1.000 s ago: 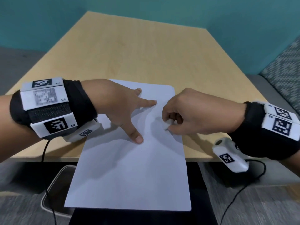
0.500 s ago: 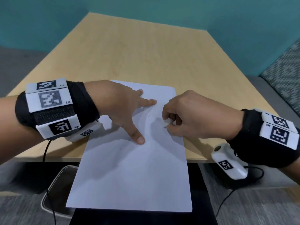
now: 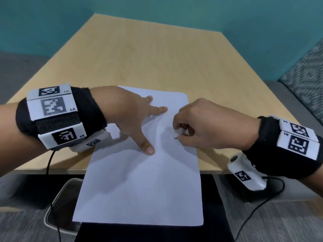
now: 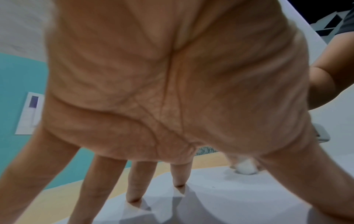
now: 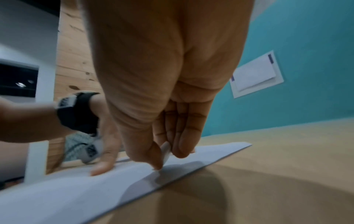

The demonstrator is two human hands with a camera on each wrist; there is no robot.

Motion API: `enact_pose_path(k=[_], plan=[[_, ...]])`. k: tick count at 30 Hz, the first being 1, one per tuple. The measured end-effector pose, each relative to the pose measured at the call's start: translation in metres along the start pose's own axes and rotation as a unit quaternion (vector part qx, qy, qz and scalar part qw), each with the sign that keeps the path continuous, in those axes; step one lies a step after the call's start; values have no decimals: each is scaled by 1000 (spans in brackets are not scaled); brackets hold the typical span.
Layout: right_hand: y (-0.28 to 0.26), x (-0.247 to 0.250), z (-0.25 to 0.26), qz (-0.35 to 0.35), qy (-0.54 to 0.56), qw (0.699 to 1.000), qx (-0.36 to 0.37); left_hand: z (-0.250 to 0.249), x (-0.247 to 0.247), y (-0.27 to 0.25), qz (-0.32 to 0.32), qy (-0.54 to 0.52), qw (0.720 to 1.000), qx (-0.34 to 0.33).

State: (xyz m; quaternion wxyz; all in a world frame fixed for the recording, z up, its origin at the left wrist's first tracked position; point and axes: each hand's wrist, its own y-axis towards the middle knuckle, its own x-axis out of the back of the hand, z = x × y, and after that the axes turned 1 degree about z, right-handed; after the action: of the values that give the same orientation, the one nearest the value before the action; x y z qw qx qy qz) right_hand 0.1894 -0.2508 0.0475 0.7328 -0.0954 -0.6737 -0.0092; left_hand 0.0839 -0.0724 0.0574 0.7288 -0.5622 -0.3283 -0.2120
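Note:
A white sheet of paper (image 3: pixel 139 189) lies on the wooden table (image 3: pixel 157 58), its near half overhanging the front edge. My left hand (image 3: pixel 156 129) is spread on the sheet's upper left, with straight fingertips (image 4: pixel 134 198) and the thumb pressing it down. My right hand (image 3: pixel 180 131) is curled, and its thumb and fingers pinch a small white object (image 3: pixel 178 132) whose tip touches the paper near the right edge. In the right wrist view the white object (image 5: pixel 166 150) sits between thumb and fingers. What the object is cannot be told.
The far part of the table is bare wood, with a teal wall behind it. A grey-rimmed container (image 3: pixel 57 203) sits on the floor under the front left. A patterned cushion (image 3: pixel 305 75) stands at the right. Cables hang from both wrists.
Both hands stay in the same places on the paper. Only the head view has shifted a little.

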Motion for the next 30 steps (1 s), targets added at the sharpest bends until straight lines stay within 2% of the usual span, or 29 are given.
enact_pose_path(k=[3,7,11,15,21,25,30], plan=[[-2,-2,-5,-23,0,1000,-9,-1,0,1,-2,5,1000,-2],[-11,-5,6,1,13,1000,15,0,-1,2,-1,9,1000,-2],[-10,-2,-5,-22,7,1000,-17,-1,-1,3,-4,8,1000,-2],[-17,-6,7,-1,16,1000,14,1,-2,5,-4,11,1000,-7],[-14,-4,-2,-24,17,999,-15,0,-1,6,-4,8,1000,-5],[-20,-2,5,12,48,999,-4,2,-2,7,-4,7,1000,-5],[-14,-2,-5,-26,33,999,-27,2,-2,7,-8,5,1000,-6]])
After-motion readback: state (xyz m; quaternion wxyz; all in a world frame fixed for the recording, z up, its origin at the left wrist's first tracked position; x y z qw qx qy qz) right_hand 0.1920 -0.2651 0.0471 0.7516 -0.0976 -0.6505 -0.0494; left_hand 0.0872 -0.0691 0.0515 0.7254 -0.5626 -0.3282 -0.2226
